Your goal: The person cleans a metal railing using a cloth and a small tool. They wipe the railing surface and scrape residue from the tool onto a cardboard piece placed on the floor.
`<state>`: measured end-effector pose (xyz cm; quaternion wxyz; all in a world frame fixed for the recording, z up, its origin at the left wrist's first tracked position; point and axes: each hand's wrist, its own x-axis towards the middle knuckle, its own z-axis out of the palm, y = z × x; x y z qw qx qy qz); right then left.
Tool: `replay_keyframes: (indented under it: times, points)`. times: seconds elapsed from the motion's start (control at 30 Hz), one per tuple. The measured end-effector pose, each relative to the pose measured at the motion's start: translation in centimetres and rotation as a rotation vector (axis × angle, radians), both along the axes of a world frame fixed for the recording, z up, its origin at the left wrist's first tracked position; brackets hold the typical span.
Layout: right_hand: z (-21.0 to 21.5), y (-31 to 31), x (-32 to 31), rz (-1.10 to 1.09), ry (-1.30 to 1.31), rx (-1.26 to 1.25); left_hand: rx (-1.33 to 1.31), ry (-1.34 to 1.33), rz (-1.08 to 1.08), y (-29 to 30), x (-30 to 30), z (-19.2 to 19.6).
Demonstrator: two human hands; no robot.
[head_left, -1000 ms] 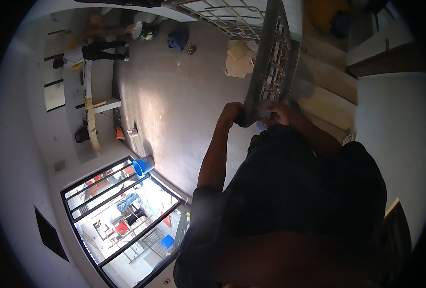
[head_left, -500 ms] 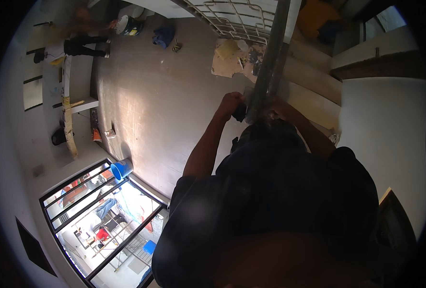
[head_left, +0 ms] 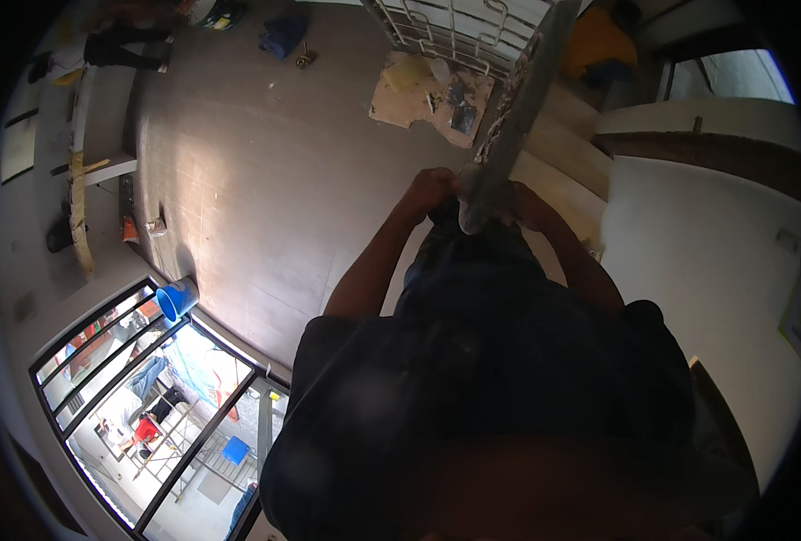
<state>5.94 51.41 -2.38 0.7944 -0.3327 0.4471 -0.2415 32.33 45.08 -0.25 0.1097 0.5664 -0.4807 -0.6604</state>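
Observation:
A dark grey handrail [head_left: 531,104] slopes down toward my waist, its lower end between my two hands. My left hand [head_left: 434,187] is at the left side of that end with fingers bent closed; whatever they hold is too dark and small to make out. On the opposite side is my right hand [head_left: 526,206], its fingers mostly hidden behind the rail. White metal balusters [head_left: 459,32] stand beyond the rail. Below them on the floor, a torn piece of cardboard [head_left: 405,106] carries a yellowish sheet, a dark flat piece and small scraps.
Steps [head_left: 562,171] lie right of the rail. A blue bucket [head_left: 176,298] stands by the barred window [head_left: 148,397], through which people and scaffolding show. Dark blue cloth [head_left: 283,36] lies on the floor. A person's dark-trousered legs [head_left: 125,47] are at far left.
My view has shifted, so the bucket, window and cardboard sit further left. Both hands stay at the rail's end; the dark thing seen below my left hand earlier is now hard to pick out.

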Motion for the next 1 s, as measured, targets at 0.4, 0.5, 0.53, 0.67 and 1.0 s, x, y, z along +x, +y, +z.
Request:
replay_keyframes:
  times: [0.4,0.5,0.53,0.67,1.0]
  points:
    - [-3.4,-0.1,-0.8,0.230,0.204,-0.256,-0.011,0.086,-0.041,0.0,0.8,-2.7]
    - [-2.0,0.0,-1.1,-0.054,-0.168,0.294,-0.068,0.111,-0.092,0.3,0.4,-3.2]
    - [-1.7,-0.1,-1.0,-0.044,-0.173,0.272,-0.052,0.100,-0.050,0.3,0.4,-3.4]
    - [-1.2,-0.7,-0.4,0.112,-0.041,-0.124,0.225,0.133,0.145,0.2,1.2,-3.2]
    - [-0.4,-1.3,0.0,0.027,-0.016,0.121,0.072,0.204,0.068,0.3,1.1,-3.0]
